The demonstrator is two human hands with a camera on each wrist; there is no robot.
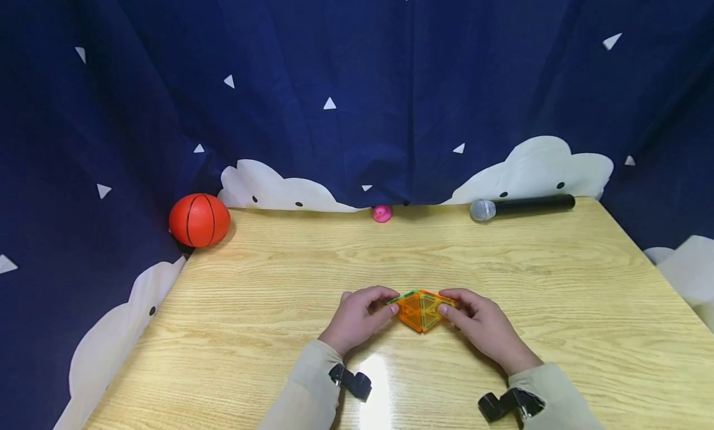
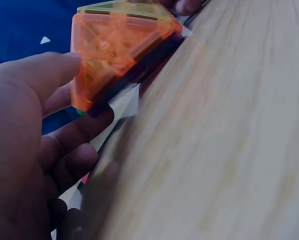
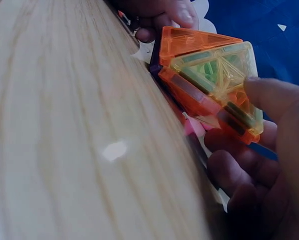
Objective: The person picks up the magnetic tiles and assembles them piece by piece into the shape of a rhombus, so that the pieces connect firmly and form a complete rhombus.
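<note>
Between both hands is a small block built of see-through triangular magnetic tiles (image 1: 421, 311), orange, yellow and green, with a dark purple edge low down in the wrist views. My left hand (image 1: 362, 317) pinches its left corner, thumb on the orange tile (image 2: 107, 47) and fingers behind and below. The right hand (image 1: 482, 328) grips the opposite corner, its thumb on the yellow tile (image 3: 222, 67) and its fingers under the orange one. The block is held close over the wooden table (image 1: 268, 331), its point toward me.
A red ball with black lines (image 1: 199, 220) is at the table's back left corner. By the back edge sit a pink toy duck (image 1: 382, 214) and a black microphone (image 1: 524, 206). A dark blue curtain (image 1: 357, 64) with white triangles and clouds hangs behind and along the sides.
</note>
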